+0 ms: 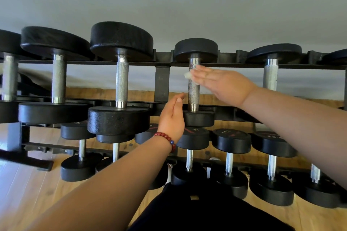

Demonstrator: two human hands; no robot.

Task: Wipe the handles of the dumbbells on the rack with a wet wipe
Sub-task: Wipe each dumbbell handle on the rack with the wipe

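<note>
Wet wipe point(187, 75) is on the upper part of the middle handle point(193, 97), top row of the rack point(162, 80). I'd say wrap it right round the knurling and run end to end, not just dab one side. My right hand point(221, 84) lies flat, fingers point(201, 73) straight and together, pressing the wipe on. Left hand point(171, 118) hovers just left of that handle's lower end, fingers straight, holding nothing.

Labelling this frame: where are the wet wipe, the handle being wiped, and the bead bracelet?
White wet wipe point(187, 75): head view, exposed corner beside the handle.
Knurled steel dumbbell handle point(193, 95): head view, bare shaft below the wipe.
Red bead bracelet point(165, 135): head view, its upper red beads.
</note>
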